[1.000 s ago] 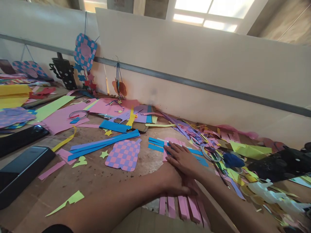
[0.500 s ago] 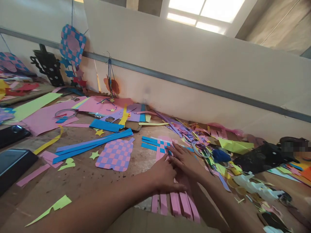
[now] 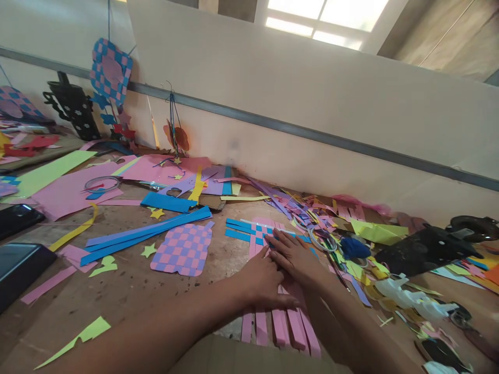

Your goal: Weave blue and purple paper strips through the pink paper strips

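Blue paper strips (image 3: 238, 236) run crosswise through pink paper strips (image 3: 279, 328), making a partly woven sheet on the table. My left hand (image 3: 263, 278) rests on the pink strips, its index finger and thumb spread apart; its other fingers are partly hidden. My right hand (image 3: 296, 257) lies flat beside it with fingers stretched over the woven part, covering some of the blue strips. The two hands touch or overlap at the fingers. To the left lies a woven pink and purple paper piece (image 3: 182, 249) with rounded corners.
Loose blue strips (image 3: 156, 234) and a pale green paper star (image 3: 148, 251) lie left. A dark phone-like object (image 3: 23, 272) sits at the left edge. Paper scraps (image 3: 307, 210), blue yarn (image 3: 354, 248) and small plastic pots (image 3: 413, 296) crowd the right. A black tumbler (image 3: 74, 106) stands by the wall.
The view has shifted slightly. Both hands stay in nearly the same place on the strips, with the right hand's fingers barely moved.
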`<move>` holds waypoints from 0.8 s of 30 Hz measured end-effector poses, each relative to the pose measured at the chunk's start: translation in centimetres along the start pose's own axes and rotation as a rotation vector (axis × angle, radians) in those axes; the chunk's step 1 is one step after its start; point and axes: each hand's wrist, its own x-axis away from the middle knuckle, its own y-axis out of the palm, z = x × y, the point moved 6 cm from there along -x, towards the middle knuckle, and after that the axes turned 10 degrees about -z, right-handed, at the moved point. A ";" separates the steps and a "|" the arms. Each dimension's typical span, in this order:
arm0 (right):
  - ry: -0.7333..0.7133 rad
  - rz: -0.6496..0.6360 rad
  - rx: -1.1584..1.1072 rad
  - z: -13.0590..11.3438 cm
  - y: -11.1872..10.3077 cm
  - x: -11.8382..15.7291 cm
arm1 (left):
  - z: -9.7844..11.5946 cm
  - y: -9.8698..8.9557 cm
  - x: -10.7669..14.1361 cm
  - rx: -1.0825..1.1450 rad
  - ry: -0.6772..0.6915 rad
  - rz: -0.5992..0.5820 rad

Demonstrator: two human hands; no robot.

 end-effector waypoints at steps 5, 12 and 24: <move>0.001 0.014 -0.028 -0.2 0.1 0.0 | 0.2 -0.3 0.1 0.022 -0.001 0.000; 0.004 0.020 -0.046 1.0 -0.4 1.1 | -0.3 0.5 0.0 -0.048 -0.040 -0.089; 0.052 0.108 -0.032 2.1 0.8 2.5 | -1.0 1.3 0.0 -0.079 -0.032 -0.084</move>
